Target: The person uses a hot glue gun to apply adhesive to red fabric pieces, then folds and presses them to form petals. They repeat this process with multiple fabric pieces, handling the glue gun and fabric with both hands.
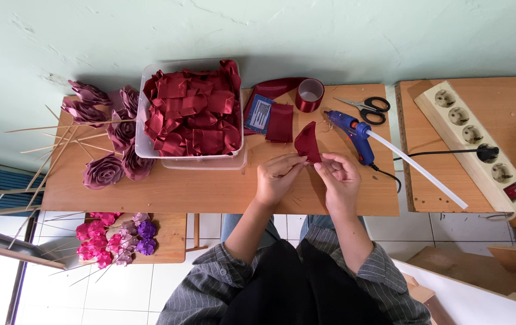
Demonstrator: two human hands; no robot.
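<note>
Both hands pinch one folded piece of dark red ribbon [308, 142] above the low wooden table [210, 186]. My left hand [277, 177] grips its lower left edge, my right hand [337, 178] its lower right edge. A blue hot glue gun [352, 130] with a long white glue stick lies just right of the ribbon piece. Behind it lie a flat cut ribbon square [280, 123], a dark red ribbon roll [309, 94] and a small blue card [260, 114].
A clear plastic tub [190, 111] holds several cut red ribbon squares. Mauve ribbon roses [102, 170] on thin skewers lie at the table's left. Black-handled scissors [368, 108] lie at the back. A white power strip [480, 146] rests on the right table. Pink and purple roses [112, 238] sit lower left.
</note>
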